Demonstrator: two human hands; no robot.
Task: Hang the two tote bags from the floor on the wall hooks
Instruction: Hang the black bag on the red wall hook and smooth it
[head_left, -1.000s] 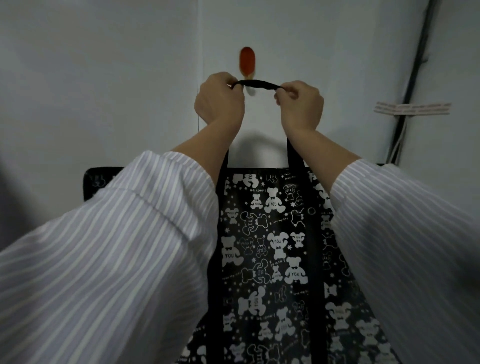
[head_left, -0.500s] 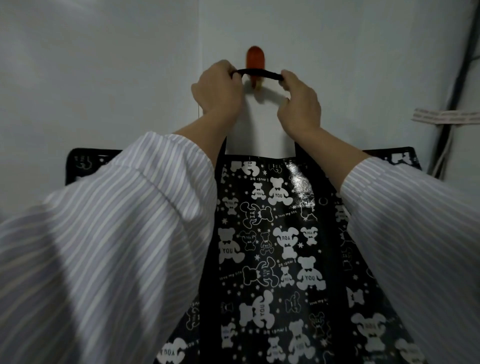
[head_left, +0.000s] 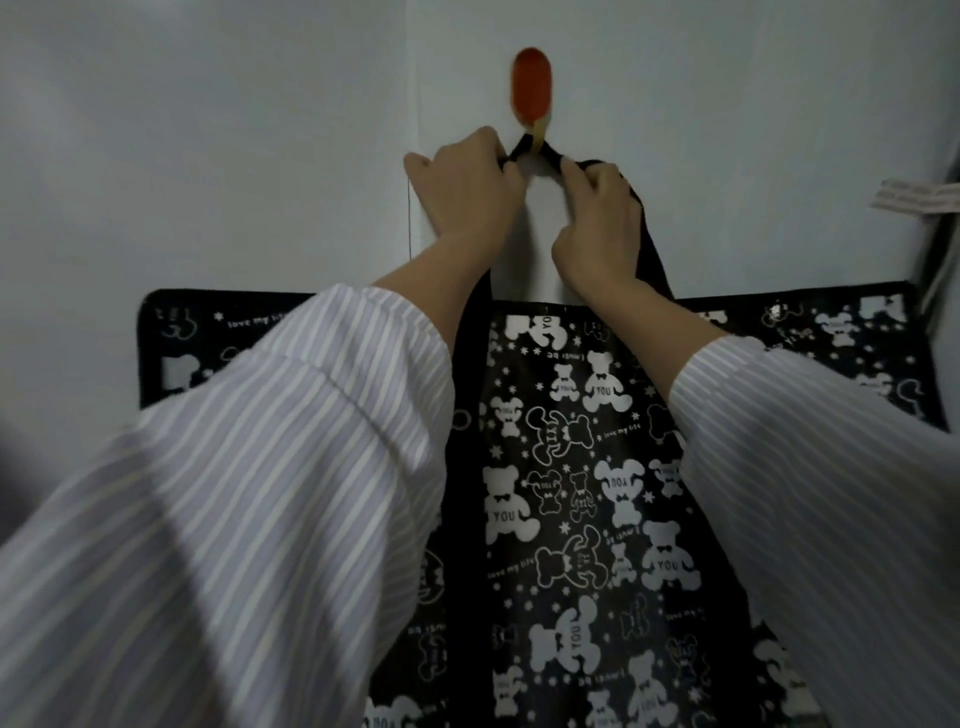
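A black tote bag (head_left: 582, 467) printed with white bears hangs flat against the white wall in front of me. Its black strap (head_left: 647, 228) runs up to an orange wall hook (head_left: 531, 85) and bends over the hook's lower prong. My left hand (head_left: 467, 187) grips the strap just left of the hook. My right hand (head_left: 597, 218) grips it just right of the hook. Both arms wear striped sleeves that hide parts of the bag. Only one bag is in view.
A wall corner line (head_left: 409, 130) runs down left of the hook. A strip of tape (head_left: 917, 196) and dark cables (head_left: 940, 270) sit on the wall at the far right.
Both hands have come down below the hook, and the strap, held level in front of the hook before, now drapes over its prong in a peak.
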